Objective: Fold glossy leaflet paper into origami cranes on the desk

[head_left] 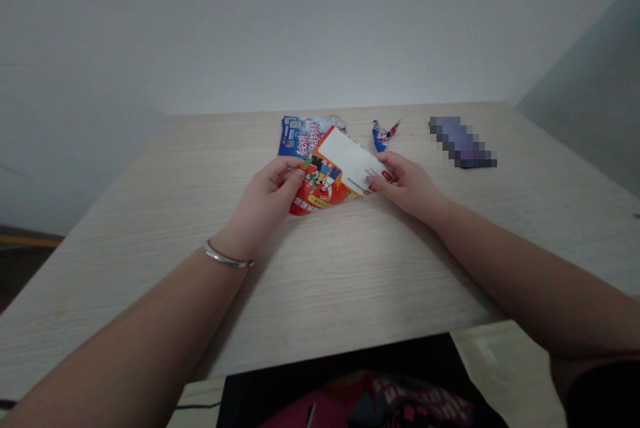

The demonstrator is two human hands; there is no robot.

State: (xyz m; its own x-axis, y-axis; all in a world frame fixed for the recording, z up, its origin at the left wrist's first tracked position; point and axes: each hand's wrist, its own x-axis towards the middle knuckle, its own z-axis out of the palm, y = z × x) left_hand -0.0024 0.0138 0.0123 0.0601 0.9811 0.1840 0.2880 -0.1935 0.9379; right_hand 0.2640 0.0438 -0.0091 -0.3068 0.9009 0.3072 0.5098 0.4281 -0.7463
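Between my two hands is a folded paper flyer [320, 189], printed in red and orange with cartoon figures, with a white panel at its upper right. My left hand [275, 191] pinches its left edge between thumb and fingers, and a silver bangle circles that wrist. At the other end, my right hand [407, 185] grips the right side, thumb and fingers on the white part. The flyer is held tilted above the table. Behind it lie blue printed leaflets [300, 135], partly covered by the flyer.
A small folded blue-and-pink paper shape [383, 136], birdlike in outline, stands behind my right hand. Farther right lies a dark flat object [461, 141], blurred by pixelation. The pale wood-grain table [310, 288] meets a plain wall at the back.
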